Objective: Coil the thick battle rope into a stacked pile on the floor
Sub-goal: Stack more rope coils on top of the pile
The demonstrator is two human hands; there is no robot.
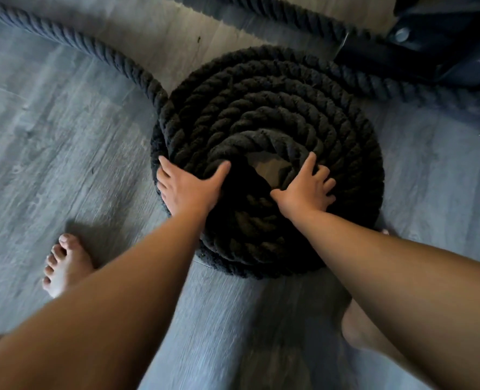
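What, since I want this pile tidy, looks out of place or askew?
The coiled pile looks even under the left hand and right hand. The one thing off: a loose rope length trails from its left edge across the floor, uncoiled.

Both hands rest on the coiled battle rope (267,108); left hand (188,190) splayed flat; right hand (307,190) fingers spread; wood-grain floor (64,122) beneath.

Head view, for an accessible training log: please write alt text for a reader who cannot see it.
Seen from above, a person's left hand and right hand rest open on a stacked coil of thick black rope on a grey floor. Uncoiled rope trails toward the upper left, and a bare foot stands left of the pile.
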